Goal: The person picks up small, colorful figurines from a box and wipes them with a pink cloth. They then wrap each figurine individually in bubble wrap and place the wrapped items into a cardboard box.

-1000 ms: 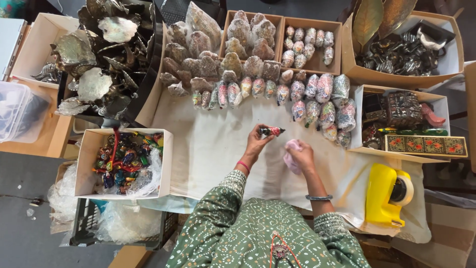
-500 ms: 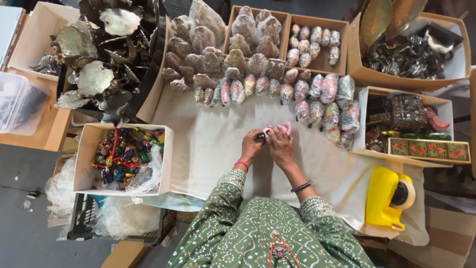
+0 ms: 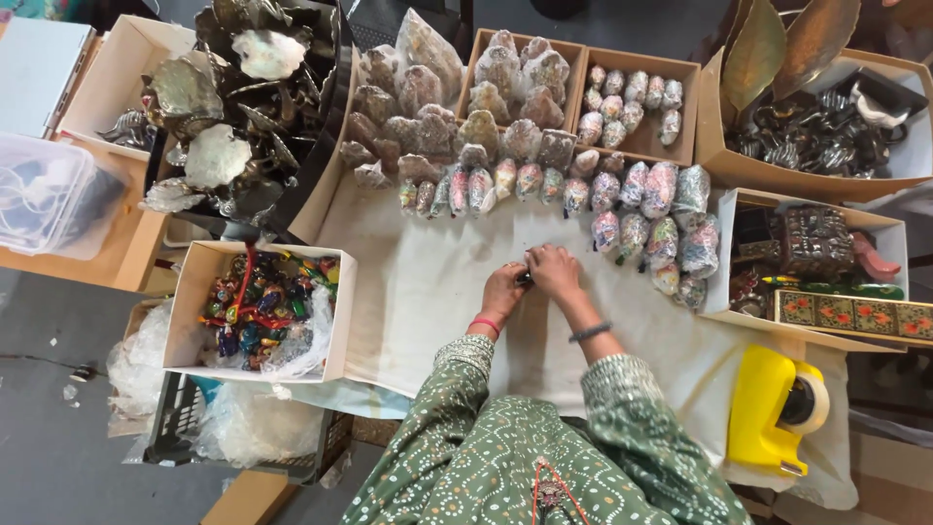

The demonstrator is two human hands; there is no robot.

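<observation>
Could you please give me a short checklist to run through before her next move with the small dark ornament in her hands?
1. Small dark ornament gripped between both hands: ok.
2. Left hand and right hand meet over the white cloth-covered table: ok.
3. Pink wrapping around ornament: cannot tell, hidden.
4. Yellow plastic tape dispenser on the table's right: ok.
5. White cardboard box of colourful ornaments upright: ok.
</observation>
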